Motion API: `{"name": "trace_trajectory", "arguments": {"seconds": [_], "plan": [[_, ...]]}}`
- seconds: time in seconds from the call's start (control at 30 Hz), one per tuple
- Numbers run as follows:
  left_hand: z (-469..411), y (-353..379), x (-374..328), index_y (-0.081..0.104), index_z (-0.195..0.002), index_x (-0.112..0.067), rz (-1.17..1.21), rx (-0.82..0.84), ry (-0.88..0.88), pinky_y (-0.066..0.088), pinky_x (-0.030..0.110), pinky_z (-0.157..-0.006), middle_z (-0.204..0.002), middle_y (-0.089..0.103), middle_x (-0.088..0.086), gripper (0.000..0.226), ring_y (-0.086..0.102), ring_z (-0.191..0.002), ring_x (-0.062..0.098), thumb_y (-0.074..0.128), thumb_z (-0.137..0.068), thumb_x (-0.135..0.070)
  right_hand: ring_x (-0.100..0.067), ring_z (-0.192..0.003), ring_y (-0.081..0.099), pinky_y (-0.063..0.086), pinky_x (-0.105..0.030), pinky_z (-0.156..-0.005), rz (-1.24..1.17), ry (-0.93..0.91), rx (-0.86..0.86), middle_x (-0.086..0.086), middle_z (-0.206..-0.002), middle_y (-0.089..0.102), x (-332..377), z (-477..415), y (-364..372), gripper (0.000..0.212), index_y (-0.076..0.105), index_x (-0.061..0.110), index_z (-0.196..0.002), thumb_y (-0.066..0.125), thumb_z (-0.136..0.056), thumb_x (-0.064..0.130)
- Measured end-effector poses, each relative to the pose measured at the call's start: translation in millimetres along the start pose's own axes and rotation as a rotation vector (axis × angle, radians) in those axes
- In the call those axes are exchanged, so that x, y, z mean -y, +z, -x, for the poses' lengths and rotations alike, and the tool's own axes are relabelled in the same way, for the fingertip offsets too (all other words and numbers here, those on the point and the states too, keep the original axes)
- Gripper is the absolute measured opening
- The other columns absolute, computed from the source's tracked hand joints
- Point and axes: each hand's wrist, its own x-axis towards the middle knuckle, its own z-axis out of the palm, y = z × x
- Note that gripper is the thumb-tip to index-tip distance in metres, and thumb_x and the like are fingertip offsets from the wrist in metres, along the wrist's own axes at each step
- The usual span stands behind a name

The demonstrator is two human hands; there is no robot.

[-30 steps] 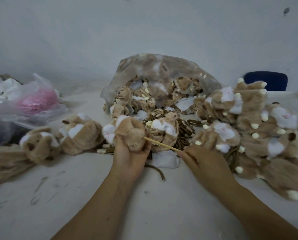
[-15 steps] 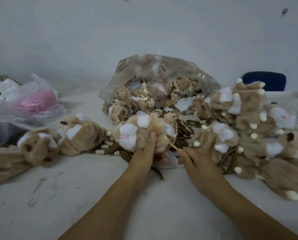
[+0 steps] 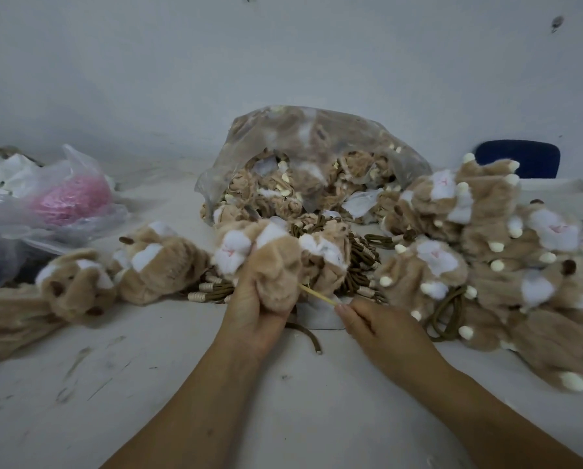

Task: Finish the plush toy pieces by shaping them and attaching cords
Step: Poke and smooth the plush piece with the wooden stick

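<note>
Forearms reach in from the near edge over the table point(image 3: 147, 384), and the hands are close together. The left hand point(image 3: 256, 309) is curled round a tan plush piece point(image 3: 276, 265) and holds it up off the surface, with a white muzzle patch showing at the piece's upper left. The right hand point(image 3: 384, 330) sits just to its right, thumb and forefinger pinching the tail of a thin stick point(image 3: 317, 296). That stick is what matters — its long axis slants up and leftward from the right fingertips into the plush, and its tip is lost in the fur on the piece's right flank. Any push must therefore run along that line toward the left palm, which I judge is bracing against it. The step in hand looks like shaping from inside. Between the hands and just under them lies a loose brown cord point(image 3: 308, 335), closer to the left wrist. Just beyond the hands is a bundle of cords point(image 3: 361, 265). Further right is a heap of plush pieces point(image 3: 486, 252) — and farthest away, straight ahead, a clear bag point(image 3: 317, 157) holds more.
</note>
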Motion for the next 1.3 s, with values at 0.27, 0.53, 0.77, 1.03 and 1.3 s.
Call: {"name": "trace_trajectory", "arguments": {"seconds": [0.27, 0.53, 0.77, 1.03, 1.3], "plan": [[6, 10, 14, 0.065, -0.119, -0.014, -0.379, 0.042, 0.151, 0.053, 0.035, -0.083, -0.116, 0.070, 0.007, 0.082, 0.067, -0.101, 0.021, 0.076, -0.062, -0.073, -0.016, -0.062, 0.054, 0.044, -0.038, -0.062, -0.157, 0.091, -0.105, 0.001, -0.063, 0.055, 10, 0, 3, 0.049, 0.047, 0.021, -0.070, 0.021, -0.086, 0.060], [14, 16, 28, 0.070, -0.099, -0.009, -0.671, -0.088, 0.143, 0.051, 0.043, -0.092, -0.077, 0.068, 0.014, 0.102, 0.067, -0.084, 0.024, 0.037, -0.059, -0.097, -0.012, -0.060, 0.052, 0.042, -0.035, -0.060, -0.224, 0.113, -0.094, 0.001, -0.062, 0.054, 9, -2, 0, 0.057, 0.051, 0.017, -0.072, 0.022, -0.083, 0.064], [9, 14, 21, 0.047, -0.039, -0.020, -0.752, -0.144, 0.249, 0.043, 0.019, -0.050, -0.042, 0.050, 0.000, 0.075, 0.049, -0.043, 0.011, 0.023, -0.080, -0.079, -0.013, -0.053, 0.050, 0.033, -0.030, -0.049, 0.056, 0.014, -0.034, -0.001, -0.055, 0.051, -12, -10, -19, 0.058, 0.048, 0.017, -0.063, 0.028, -0.082, 0.068], [24, 16, 32, 0.061, -0.056, -0.024, -0.974, 0.379, 0.115, 0.050, 0.019, -0.063, -0.052, 0.061, 0.000, 0.060, 0.062, -0.056, 0.013, 0.041, -0.097, -0.063, -0.012, -0.065, 0.054, 0.041, -0.031, -0.060, -0.102, 0.058, -0.066, 0.008, -0.066, 0.061, -4, -8, -11, 0.021, 0.057, 0.024, -0.072, 0.051, -0.089, 0.036], [11, 19, 18, 0.057, -0.124, -0.038, -0.587, -0.039, 0.224, 0.054, 0.018, -0.082, -0.117, 0.070, -0.015, 0.082, 0.066, -0.108, 0.004, 0.068, -0.056, -0.081, -0.015, -0.055, 0.050, 0.037, -0.032, -0.054, -0.146, 0.082, -0.180, -0.002, -0.056, 0.054, -9, -9, -12, 0.063, 0.056, 0.013, -0.067, 0.028, -0.080, 0.068]]}}
